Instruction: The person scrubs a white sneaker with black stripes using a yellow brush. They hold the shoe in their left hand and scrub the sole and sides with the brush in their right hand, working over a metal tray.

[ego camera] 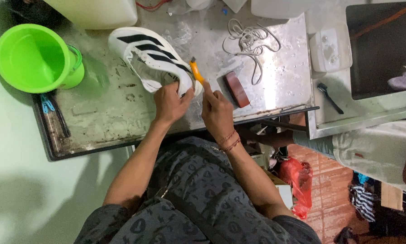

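Note:
A white sneaker (144,54) with three black stripes lies on its side on a wet metal table (103,117). My left hand (170,101) grips the shoe's heel end. My right hand (216,110) holds an orange-handled tool (196,72), probably a brush or cutter, with its tip against the heel. The tool's working end is partly hidden by the shoe.
A bright green bucket (33,58) stands at the table's left edge. White shoelaces (250,40) and a reddish-brown block (237,89) lie right of the shoe. A white soap dish (330,49), a black brush (329,97) and a sink (384,49) are further right. Another person's leg (375,151) shows at right.

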